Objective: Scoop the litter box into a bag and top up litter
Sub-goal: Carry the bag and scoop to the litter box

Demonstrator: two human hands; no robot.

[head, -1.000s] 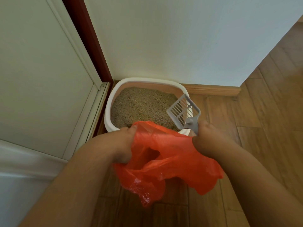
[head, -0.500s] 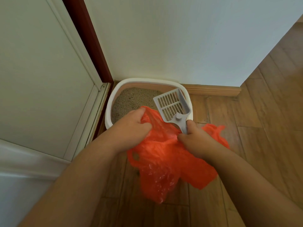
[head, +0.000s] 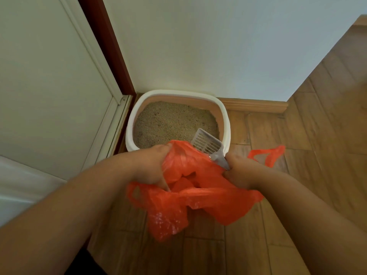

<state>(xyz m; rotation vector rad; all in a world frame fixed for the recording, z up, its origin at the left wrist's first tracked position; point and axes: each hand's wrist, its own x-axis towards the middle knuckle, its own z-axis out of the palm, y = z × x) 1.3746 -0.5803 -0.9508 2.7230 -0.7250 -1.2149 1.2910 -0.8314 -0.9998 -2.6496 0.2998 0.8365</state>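
Observation:
A white-rimmed litter box (head: 225, 120) full of tan litter (head: 174, 122) stands on the floor in the corner. In front of it hangs an orange plastic bag (head: 200, 197), its mouth pulled apart between my hands. My left hand (head: 153, 165) grips the bag's left edge. My right hand (head: 241, 171) grips the right edge together with the handle of a grey slotted scoop (head: 208, 143), whose head points up over the box's near right corner. One bag handle (head: 266, 155) sticks out to the right.
A white wall (head: 198, 46) backs the box, with a wooden skirting board (head: 256, 106) at its foot. A white door panel (head: 49, 86) and dark red frame (head: 107, 48) stand to the left. Wooden floor (head: 317, 145) stretches right and toward me.
The bag's mouth has been spread wider between both hands. The scoop has turned and dropped lower toward the box's near right corner.

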